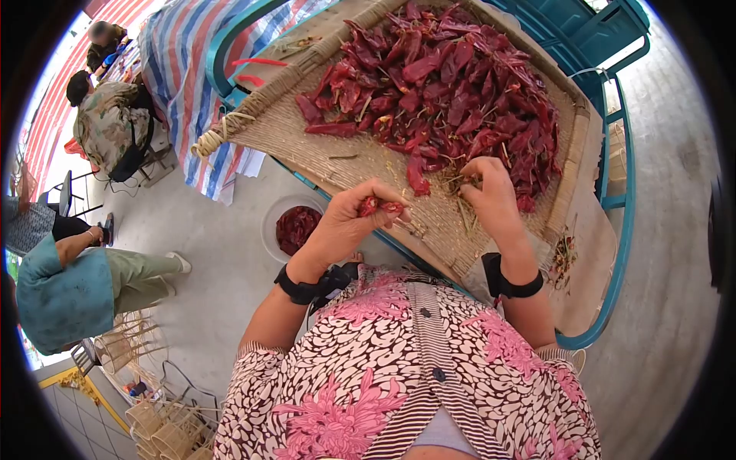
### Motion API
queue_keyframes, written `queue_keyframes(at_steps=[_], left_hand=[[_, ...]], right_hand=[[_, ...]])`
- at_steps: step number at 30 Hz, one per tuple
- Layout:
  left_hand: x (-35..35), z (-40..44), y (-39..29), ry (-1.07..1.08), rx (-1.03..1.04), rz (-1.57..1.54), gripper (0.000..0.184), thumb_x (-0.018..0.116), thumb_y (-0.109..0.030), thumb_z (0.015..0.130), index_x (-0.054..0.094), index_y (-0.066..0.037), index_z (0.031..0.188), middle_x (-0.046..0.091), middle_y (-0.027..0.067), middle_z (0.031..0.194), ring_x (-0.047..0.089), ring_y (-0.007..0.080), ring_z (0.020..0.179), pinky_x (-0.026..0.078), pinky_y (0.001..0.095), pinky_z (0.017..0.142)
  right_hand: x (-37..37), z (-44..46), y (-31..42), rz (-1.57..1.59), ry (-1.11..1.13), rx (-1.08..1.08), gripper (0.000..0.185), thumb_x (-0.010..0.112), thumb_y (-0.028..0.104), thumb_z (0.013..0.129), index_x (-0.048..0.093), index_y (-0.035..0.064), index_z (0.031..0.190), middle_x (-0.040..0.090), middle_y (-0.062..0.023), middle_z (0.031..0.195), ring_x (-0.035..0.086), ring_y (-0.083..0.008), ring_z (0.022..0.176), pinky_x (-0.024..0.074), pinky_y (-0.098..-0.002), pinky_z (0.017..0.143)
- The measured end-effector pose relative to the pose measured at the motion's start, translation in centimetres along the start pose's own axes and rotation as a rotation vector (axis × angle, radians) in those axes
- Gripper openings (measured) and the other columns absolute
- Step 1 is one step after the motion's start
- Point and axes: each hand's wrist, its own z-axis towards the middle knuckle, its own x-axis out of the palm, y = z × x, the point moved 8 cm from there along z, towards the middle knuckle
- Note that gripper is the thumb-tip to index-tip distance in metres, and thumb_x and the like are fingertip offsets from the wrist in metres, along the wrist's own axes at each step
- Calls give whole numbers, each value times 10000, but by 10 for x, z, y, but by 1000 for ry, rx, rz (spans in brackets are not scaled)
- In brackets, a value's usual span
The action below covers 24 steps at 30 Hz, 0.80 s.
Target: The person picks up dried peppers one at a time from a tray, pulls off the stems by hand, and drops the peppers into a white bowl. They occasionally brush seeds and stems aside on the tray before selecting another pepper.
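A heap of dried red chili peppers (pixel 452 84) covers the far part of a woven tray (pixel 284 146) in front of me. My left hand (pixel 349 222) is closed around dried red chilies, held above the tray's near left edge. My right hand (pixel 491 192) is over the tray at the near side of the heap, its fingers pinched together beside a small pile of stems and bits (pixel 458 184). Whatever is between those fingertips is too small to make out. Loose seeds and a stray stem (pixel 343 157) lie on the weave.
A white basin (pixel 268 230) with red chilies in it stands on the floor to my left. Teal metal frame bars (pixel 625 230) surround the tray. Stem scraps (pixel 566 257) lie at right. Other people, a striped sheet (pixel 180 84) and baskets (pixel 165 429) are at left.
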Motion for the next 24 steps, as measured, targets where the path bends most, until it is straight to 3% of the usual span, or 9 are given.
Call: queue_keyframes(at_steps=[1,3,6,8,11,15,18,24], left_hand=[[0,-1,-1,-5,2,18,119,594,-41,945,600,-31,1063,616,53,983,613,126,886,499,251,753],[0,-2,-3,-11,3,34,120,593,-38,944,599,-31,1064,619,56,992,619,131,897,503,252,756],[3,-3,-4,-11,-6,24,128,601,-37,939,600,-35,1067,615,51,996,617,125,900,502,246,753],[1,-3,-1,-11,-13,16,150,620,-46,931,600,-40,1080,604,32,983,602,105,876,494,234,752],[-5,-7,-2,-164,-25,170,210,663,-75,912,595,-47,1109,567,-8,925,555,63,822,474,208,737],[-16,-14,6,-382,-144,65,260,688,-123,903,586,-56,1132,521,-52,846,505,25,754,448,190,692],[-21,-17,13,-439,-190,49,216,672,-144,917,600,-60,1103,531,-54,843,503,24,730,448,190,676],[-16,-17,20,-453,-168,106,154,654,-165,931,626,-55,1035,557,-42,852,518,32,711,456,188,663]], right_hand=[[-4,-1,6,-144,-55,-53,225,655,13,792,612,60,1008,626,-65,811,631,-263,780,501,-349,755],[-9,-2,15,-130,-70,-59,234,638,21,793,625,75,1020,629,-80,835,633,-296,803,501,-369,758],[-1,-4,22,43,98,141,188,619,62,825,638,91,1009,642,-78,902,643,-275,864,502,-381,775],[3,-2,31,-28,124,93,170,618,113,844,645,98,1011,644,-76,938,643,-269,895,502,-380,785],[16,0,35,-204,190,57,185,629,182,857,649,100,1022,641,-81,972,642,-280,923,499,-395,793],[42,2,24,-331,262,90,238,652,260,851,643,95,1023,623,-99,1025,630,-313,946,487,-439,799],[54,1,24,-363,271,40,250,678,264,828,638,79,991,603,-93,982,627,-309,889,482,-415,766],[47,2,28,-243,235,65,234,636,195,834,583,78,1029,635,-120,1005,626,-335,946,473,-462,788]])
